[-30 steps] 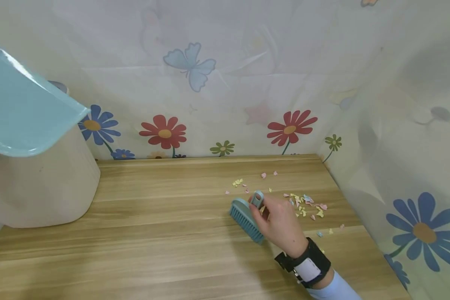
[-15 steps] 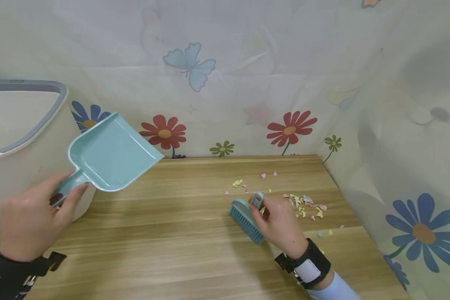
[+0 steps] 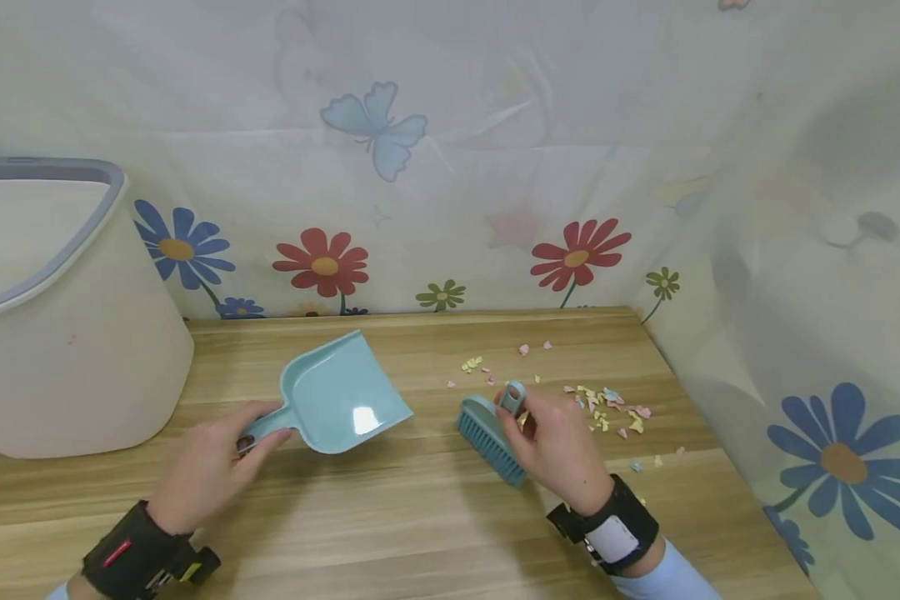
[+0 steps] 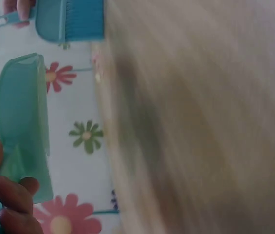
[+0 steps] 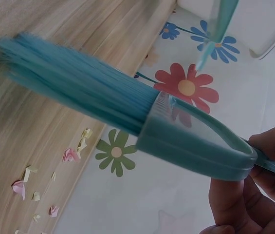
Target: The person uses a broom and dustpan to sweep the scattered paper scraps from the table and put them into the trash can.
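Observation:
My left hand (image 3: 213,467) grips the handle of a light blue dustpan (image 3: 337,387), its flat open edge facing right. In the head view the pan's shadow falls on the wooden table below it, and no scraps show in it. My right hand (image 3: 558,446) holds a blue hand brush (image 3: 487,437) by its looped handle, bristles toward the table. The right wrist view shows the brush's long bristles (image 5: 79,83) reaching to the wood. Small pink, yellow and blue paper scraps (image 3: 607,404) lie scattered beyond and to the right of the brush.
A tall white bin (image 3: 75,358) with a grey rim stands at the left on the table (image 3: 390,533). A flower-printed sheet (image 3: 450,192) hangs behind the table and along its right side. A few scraps lie close to the table's right edge.
My left hand has come into the head view with the dustpan, which has moved from over the bin rightward and down toward the table. My right hand and the brush have stayed put.

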Tool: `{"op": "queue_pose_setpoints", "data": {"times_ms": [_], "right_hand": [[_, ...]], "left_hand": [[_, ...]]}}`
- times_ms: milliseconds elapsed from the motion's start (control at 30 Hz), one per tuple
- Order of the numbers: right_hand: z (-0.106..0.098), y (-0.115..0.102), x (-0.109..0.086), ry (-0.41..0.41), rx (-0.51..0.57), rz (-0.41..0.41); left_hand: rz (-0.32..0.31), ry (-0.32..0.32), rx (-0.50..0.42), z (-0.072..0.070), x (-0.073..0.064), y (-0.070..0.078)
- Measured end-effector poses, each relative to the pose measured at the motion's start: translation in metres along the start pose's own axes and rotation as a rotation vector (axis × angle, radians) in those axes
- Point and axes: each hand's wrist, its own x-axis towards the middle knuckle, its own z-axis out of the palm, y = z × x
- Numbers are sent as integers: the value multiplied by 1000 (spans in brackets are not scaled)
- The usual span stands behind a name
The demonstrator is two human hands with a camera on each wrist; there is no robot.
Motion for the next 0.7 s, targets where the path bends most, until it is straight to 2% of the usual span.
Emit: {"op": "queue_pose_setpoints", "data": {"times_ms": [200, 300, 400, 500, 700], "right_hand": [[-1, 1, 0, -4, 3, 14], [-1, 1, 0, -3, 5, 18], [-1, 1, 0, 0, 6, 20], [-1, 2, 0, 4, -1, 17], [-4, 7, 6, 17, 0, 7]], "left_hand": [[-117, -241, -132, 24, -2, 7], [-155, -336, -187, 33, -2, 11], [-162, -389, -211, 40, -4, 13], [-167, -415, -227, 46, -4, 15], [-173, -430, -222, 53, -5, 17]]}}
